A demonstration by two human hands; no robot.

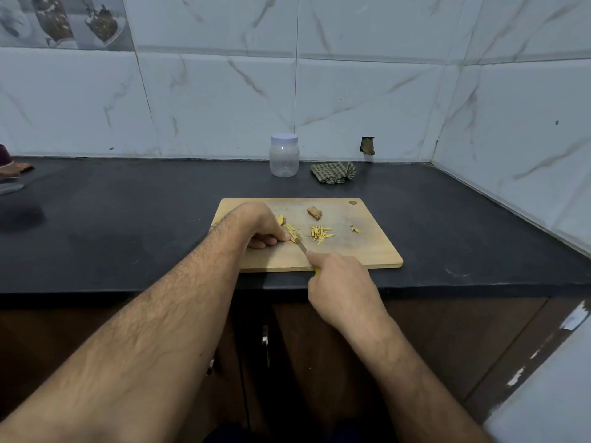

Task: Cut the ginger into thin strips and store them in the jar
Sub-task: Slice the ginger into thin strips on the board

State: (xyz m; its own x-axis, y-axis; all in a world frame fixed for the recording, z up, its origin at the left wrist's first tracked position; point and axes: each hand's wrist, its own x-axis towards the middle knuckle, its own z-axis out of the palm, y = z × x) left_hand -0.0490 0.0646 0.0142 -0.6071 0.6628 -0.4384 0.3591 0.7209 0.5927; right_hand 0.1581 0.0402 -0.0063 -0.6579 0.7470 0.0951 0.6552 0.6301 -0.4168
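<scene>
A wooden cutting board [361,251] lies on the black counter. My left hand [260,227] curls over yellow ginger slices [289,230] and holds them down on the board. My right hand [342,282] grips a knife [300,244] with a yellow handle, forefinger along the blade's back, the blade against the slices by my left fingertips. A small pile of thin ginger strips [319,234] lies mid-board. An unpeeled brown ginger piece [315,213] sits farther back. A clear plastic jar [284,155] with a white lid on it stands upright by the wall.
A crumpled checked cloth [333,172] lies right of the jar. A few ginger scraps [355,229] rest on the board's right part. Dark objects [11,174] sit at the counter's far left edge. Tiled walls close the back and right side.
</scene>
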